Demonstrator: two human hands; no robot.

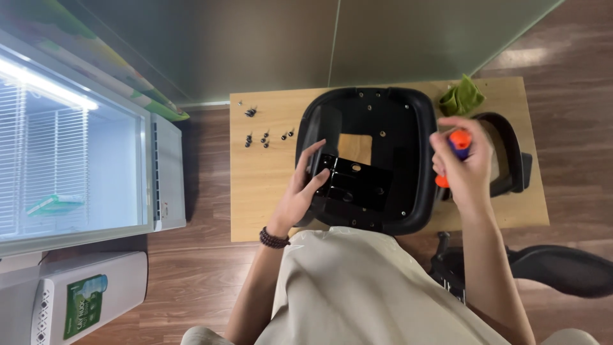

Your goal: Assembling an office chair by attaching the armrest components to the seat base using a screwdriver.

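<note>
Indoors, light wooden table, brown plank floor, grey-green wall.

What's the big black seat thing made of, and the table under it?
The black seat base looks like moulded plastic: smooth, slightly shiny, rounded edges. The table looks like pale wood or wood-look board, with faint grain; which one can't be told.

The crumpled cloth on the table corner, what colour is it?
Green; the crumpled cloth shows best in the head view.
</note>
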